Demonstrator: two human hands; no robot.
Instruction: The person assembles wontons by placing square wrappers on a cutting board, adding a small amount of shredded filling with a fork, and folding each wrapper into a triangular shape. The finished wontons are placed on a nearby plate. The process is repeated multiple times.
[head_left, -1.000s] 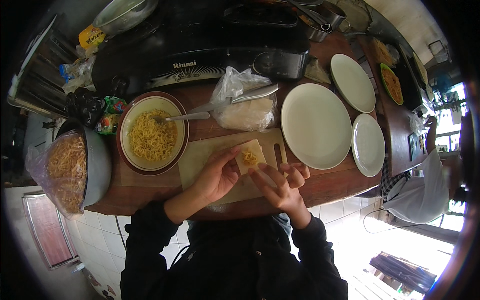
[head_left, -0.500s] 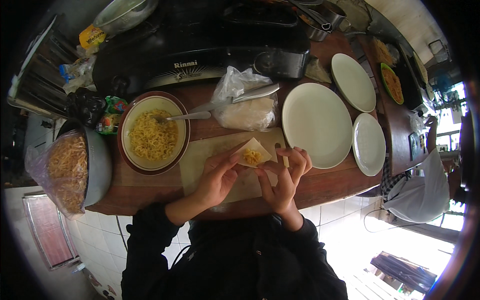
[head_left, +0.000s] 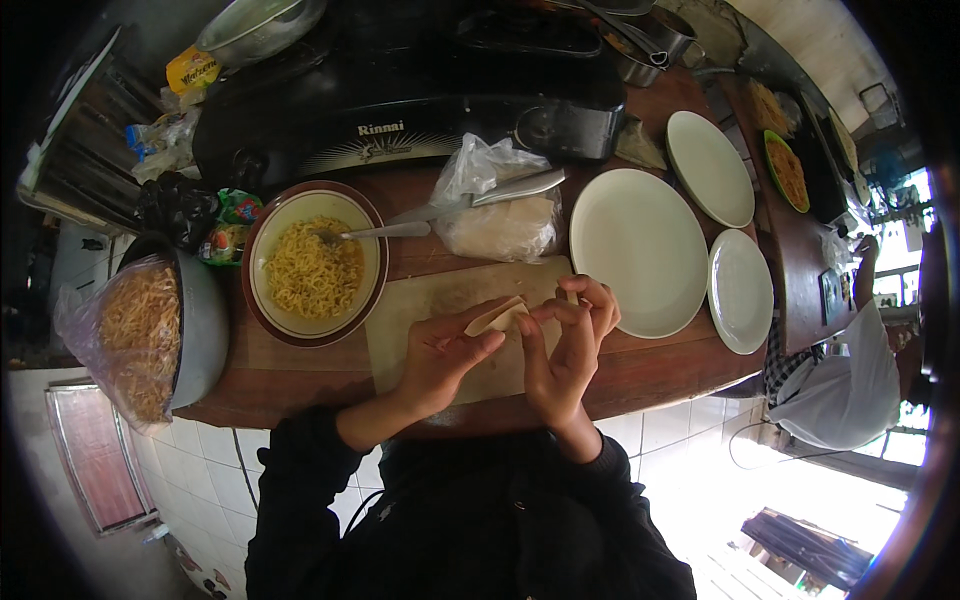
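One folded wrapper above the cutting board

Nearest, black sleeves reach in from the lower edge. The person's left hand has its thumb and fingers narrowed on the left side of the pale wrapper, which is bent up into a fold; its inside is hidden. The right hand touches the wrapper's right end with its fingertips, and a small pale stick-like thing sits between its fingers; what it is cannot be told. Both hands are raised above the pale cutting board, which lies on the wooden table.

Left of the board, just beside it, stands a brown-rimmed bowl of yellow noodles, a spoon leaning in it. Farther left, a clear bag of brownish strands bulges from a grey pot. Right of the board are a large round plate, a smaller oval one and another pale plate beyond.

Past the board, a knife rests across a plastic bag holding pale sheets. Behind it stands a black stove. Off to the right, another person in a white garment is beside a second table, with a green-rimmed dish of orange food.
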